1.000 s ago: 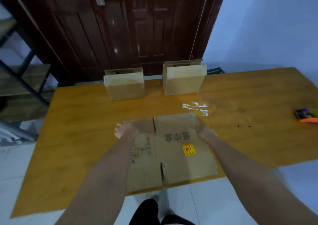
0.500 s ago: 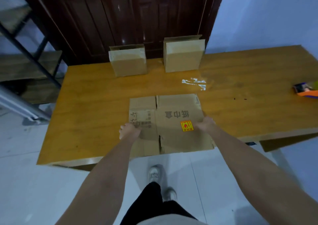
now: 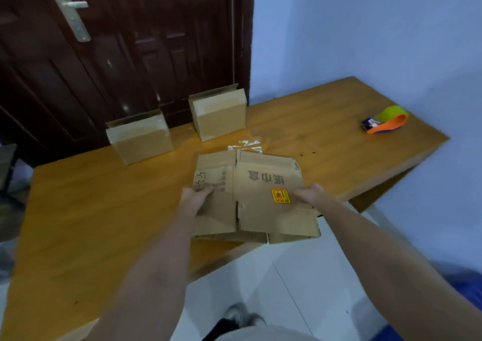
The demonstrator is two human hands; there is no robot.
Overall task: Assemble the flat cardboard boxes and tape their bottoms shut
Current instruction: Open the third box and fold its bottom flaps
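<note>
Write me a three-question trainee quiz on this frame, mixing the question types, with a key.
1. True or false: the flat cardboard box is gripped by the left hand and the right hand at its opposite side edges.
2. How many assembled boxes stand at the table's far edge? A) one B) two C) three
3. Fill in: the tape dispenser lies near the table's far ____ corner.

Key
1. True.
2. B: the left assembled box and the right assembled box.
3. Right.
</note>
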